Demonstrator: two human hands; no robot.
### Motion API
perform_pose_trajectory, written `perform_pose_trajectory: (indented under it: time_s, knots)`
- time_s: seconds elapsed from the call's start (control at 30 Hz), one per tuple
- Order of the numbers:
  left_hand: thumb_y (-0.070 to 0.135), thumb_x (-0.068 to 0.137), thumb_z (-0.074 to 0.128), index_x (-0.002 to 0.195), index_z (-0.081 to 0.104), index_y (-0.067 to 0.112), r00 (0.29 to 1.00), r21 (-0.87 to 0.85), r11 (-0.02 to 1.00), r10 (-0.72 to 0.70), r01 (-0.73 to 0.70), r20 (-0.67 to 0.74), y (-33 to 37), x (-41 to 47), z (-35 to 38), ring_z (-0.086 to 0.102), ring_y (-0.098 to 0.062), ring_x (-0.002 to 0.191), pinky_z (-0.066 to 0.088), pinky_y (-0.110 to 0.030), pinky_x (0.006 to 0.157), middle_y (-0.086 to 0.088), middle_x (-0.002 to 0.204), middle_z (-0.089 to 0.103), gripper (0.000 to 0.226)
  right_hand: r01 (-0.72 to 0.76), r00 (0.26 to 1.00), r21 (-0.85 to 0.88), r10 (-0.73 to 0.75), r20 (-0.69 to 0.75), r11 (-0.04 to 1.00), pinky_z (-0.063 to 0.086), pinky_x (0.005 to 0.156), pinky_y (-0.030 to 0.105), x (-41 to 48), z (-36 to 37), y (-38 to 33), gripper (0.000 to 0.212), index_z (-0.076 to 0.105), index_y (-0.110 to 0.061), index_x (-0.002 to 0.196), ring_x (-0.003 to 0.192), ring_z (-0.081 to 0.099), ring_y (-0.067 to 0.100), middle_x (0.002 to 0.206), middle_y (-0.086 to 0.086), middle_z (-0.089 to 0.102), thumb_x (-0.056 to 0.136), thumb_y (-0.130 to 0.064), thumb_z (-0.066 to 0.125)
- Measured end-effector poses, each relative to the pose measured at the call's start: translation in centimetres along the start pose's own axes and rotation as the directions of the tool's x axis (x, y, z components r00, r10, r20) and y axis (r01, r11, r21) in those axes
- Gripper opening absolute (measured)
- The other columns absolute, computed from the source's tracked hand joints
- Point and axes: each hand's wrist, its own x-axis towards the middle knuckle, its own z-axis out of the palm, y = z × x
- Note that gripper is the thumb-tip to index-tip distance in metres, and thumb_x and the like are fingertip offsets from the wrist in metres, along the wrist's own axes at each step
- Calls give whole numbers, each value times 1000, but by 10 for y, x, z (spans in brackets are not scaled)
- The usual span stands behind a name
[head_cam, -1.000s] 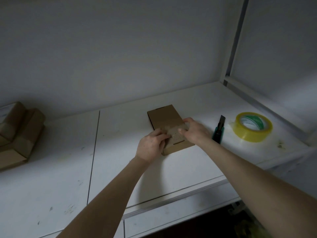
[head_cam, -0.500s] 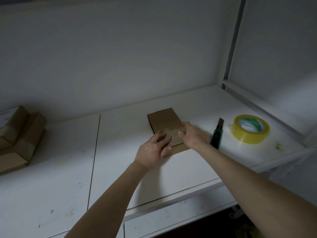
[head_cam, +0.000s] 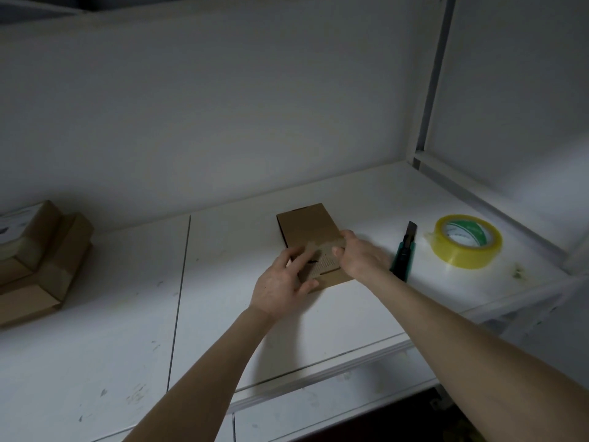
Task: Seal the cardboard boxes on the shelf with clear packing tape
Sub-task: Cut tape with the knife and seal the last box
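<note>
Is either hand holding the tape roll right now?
No, the tape roll lies on the shelf right of the utility knife, while the left hand and right hand are both on the cardboard box.

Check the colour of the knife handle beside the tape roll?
The knife handle is teal green, its blade end black. Head view.

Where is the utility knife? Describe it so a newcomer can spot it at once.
Look at the right end of the white shelf, where the yellow tape roll lies flat. The utility knife lies just left of it, between the roll and the small cardboard box at mid-shelf. It is the only slim, dark thing there, green and black, tip toward the back wall.
</note>
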Motion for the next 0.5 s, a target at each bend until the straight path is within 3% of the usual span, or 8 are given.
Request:
perform_pose_trajectory:
  time_s: [0.13, 0.3, 0.5]
  knots:
    - [49, 94, 48, 144, 40, 32, 999, 108, 994, 5, -9, 35, 0, 1, 3, 38, -14, 134, 46, -31, 99, 2, 151, 30, 54, 2, 1000, -4, -2, 1, 1000, 41, 78, 33, -1, 0, 0, 49, 26, -31, 148, 117, 57, 28, 135, 4, 56, 102, -45, 35]
    - [50, 94, 47, 143, 42, 33, 998, 143, 990, 11, -19, 59, -2, 4, -1, 44, -12, 128, 49, -31, 93, 6, 152, 28, 52, 0, 1000, -6, 0, 10, 1000, 39, 75, 32, -1, -1, -1, 49, 26, -30, 149, 115, 57, 28, 134, 4, 57, 102, -45, 34]
    - [44, 94, 52, 144, 39, 32, 998, 43, 999, 0, -2, 58, -4, 3, 1, 38, -12, 135, 46, -30, 98, 7, 154, 25, 53, -6, 1000, -9, 6, 9, 1000, 39, 76, 33, -2, 0, -2, 48, 27, -30, 147, 115, 57, 28, 132, 5, 57, 102, -45, 34]
